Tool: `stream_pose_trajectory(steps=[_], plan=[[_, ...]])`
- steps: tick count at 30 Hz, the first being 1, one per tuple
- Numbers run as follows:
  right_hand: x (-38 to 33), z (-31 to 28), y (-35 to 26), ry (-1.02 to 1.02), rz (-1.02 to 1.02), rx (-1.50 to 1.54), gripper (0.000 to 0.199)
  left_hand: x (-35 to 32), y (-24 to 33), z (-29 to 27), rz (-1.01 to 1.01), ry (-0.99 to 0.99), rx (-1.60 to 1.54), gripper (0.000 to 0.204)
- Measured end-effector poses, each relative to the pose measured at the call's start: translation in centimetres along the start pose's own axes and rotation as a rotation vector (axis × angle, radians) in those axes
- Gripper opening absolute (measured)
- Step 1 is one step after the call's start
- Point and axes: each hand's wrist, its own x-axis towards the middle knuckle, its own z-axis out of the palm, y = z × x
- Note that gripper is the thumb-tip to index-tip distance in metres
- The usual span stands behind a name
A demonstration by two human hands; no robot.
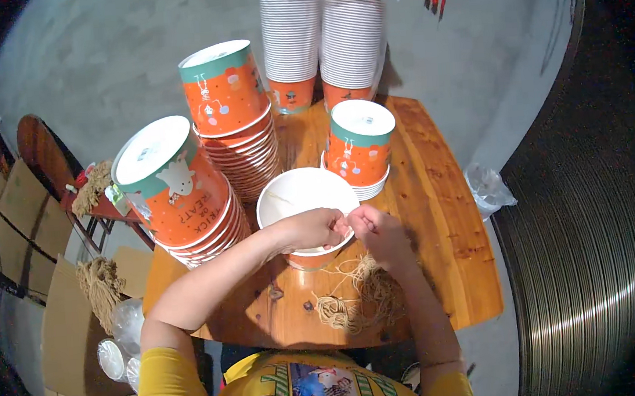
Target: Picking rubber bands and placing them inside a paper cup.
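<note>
A white-lined paper bucket [302,188] with an orange outside stands at the middle of the table. My left hand [316,229] reaches across its opening to the right side of the rim, fingers closed in a pinch. Against the outside of that same rim, my right hand [380,234] is closed too, its fingertips almost meeting the left ones. What the fingertips hold is too small to make out. A thin tan cord [282,200] shows inside the bucket. Just below the hands, a loose tangle of tan cords [361,298] lies on the wooden table [443,211].
Upside-down stacks of orange and teal buckets stand at left [177,186], behind [225,94] and right [361,143]. Two tall bagged bucket stacks [291,38] are at the back. Cardboard boxes [69,326] and a cord bundle [100,287] are at lower left.
</note>
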Motion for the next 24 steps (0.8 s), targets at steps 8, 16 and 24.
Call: stream_pose_trajectory(steps=[8, 16, 24], plan=[[0.3, 0.3, 0.6, -0.035, 0.101, 0.167, 0.018, -1.9, 2.6, -0.8, 0.243, 0.368, 0.504, 0.011], [0.6, -0.4, 0.3, -0.159, 0.127, 0.23, 0.019, -1.3, 1.3, -0.9, 0.599, 0.61, 0.844, 0.022], [0.5, -0.1, -0.2, -0.107, 0.119, 0.184, 0.017, -3.7, 0.7, -2.3, 0.117, 0.622, 0.347, 0.022]])
